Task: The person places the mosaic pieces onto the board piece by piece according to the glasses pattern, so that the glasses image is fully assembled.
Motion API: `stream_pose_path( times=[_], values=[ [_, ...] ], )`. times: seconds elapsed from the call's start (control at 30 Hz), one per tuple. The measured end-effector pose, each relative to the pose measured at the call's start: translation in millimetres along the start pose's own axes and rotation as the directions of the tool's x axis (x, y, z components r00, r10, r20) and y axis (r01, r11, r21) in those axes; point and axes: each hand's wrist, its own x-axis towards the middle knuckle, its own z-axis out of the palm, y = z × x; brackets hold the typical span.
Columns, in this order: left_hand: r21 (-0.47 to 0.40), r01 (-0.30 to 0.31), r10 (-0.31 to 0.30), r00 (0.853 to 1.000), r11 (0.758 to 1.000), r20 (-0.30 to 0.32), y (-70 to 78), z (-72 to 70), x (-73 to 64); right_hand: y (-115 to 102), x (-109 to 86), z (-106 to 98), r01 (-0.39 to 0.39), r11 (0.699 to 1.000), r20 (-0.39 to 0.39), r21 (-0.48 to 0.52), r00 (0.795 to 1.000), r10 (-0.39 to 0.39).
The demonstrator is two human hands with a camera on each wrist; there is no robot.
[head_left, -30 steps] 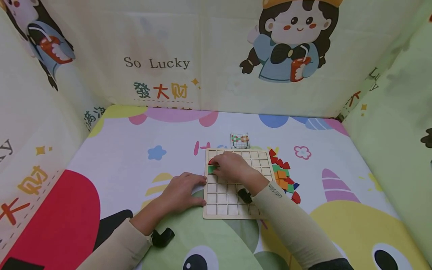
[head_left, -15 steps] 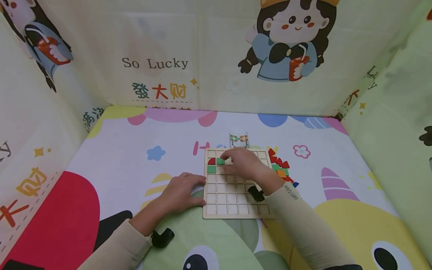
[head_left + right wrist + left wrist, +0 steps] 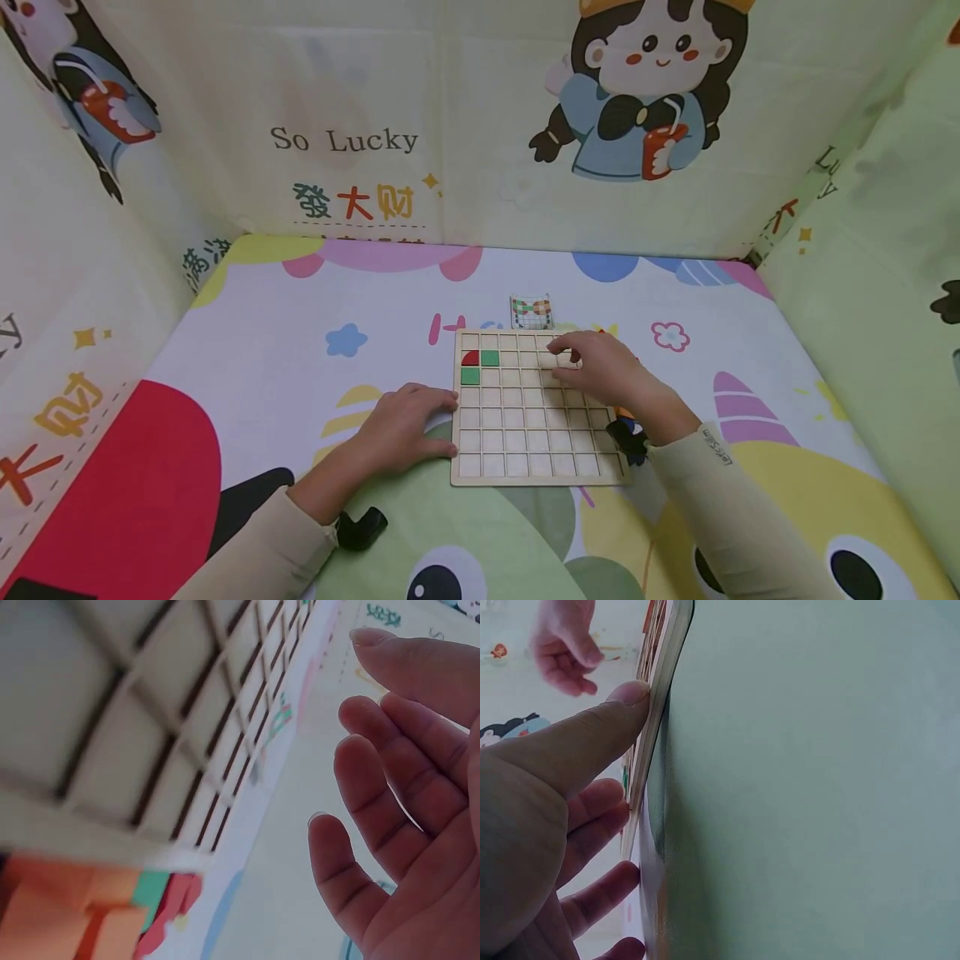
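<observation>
A wooden grid board (image 3: 513, 442) lies on the patterned cloth. In its upper left part sit a red rounded piece (image 3: 470, 358), a green square (image 3: 490, 358) beside it and another green square (image 3: 470, 377) below the red one. My left hand (image 3: 401, 425) rests at the board's left edge, thumb and fingertips touching the rim. Above the right side of the board hovers my right hand (image 3: 607, 368), fingers loosely bent and nothing between them. In the right wrist view, orange pieces (image 3: 75, 915) lie beside the board; in the head view, that hand hides most of the loose pieces.
A small card (image 3: 532, 312) with a coloured bow-like grid pattern lies just behind the board. Printed cloth walls (image 3: 360, 75) stand at the back and both sides. Black wrist-worn devices (image 3: 362, 528) project near both hands.
My right hand has moved right from the board's upper left, uncovering the green square next to the red piece. My left hand has stayed at the board's edge.
</observation>
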Motion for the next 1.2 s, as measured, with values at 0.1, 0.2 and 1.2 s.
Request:
stream_pose_path(
  times=[0.1, 0.2, 1.2],
  values=[
    [-0.001, -0.002, 0.002, 1.000, 1.000, -0.002, 0.0, -0.3, 0.1, 11, -8.2, 0, -0.018, 1.000, -0.029, 0.002, 0.999, 0.018],
    [0.001, -0.004, 0.004, 1.000, 1.000, -0.003, 0.3, -0.8, 0.4, 23, -16.7, -2, -0.056, 0.998, -0.060, 0.004, 0.997, 0.056],
    [0.000, -0.010, 0.010, 1.000, 1.000, 0.000, -0.1, 0.0, 0.1, 86, -56.7, -12, -0.359, 0.932, -0.001, 0.052, 0.933, 0.360]
  ],
)
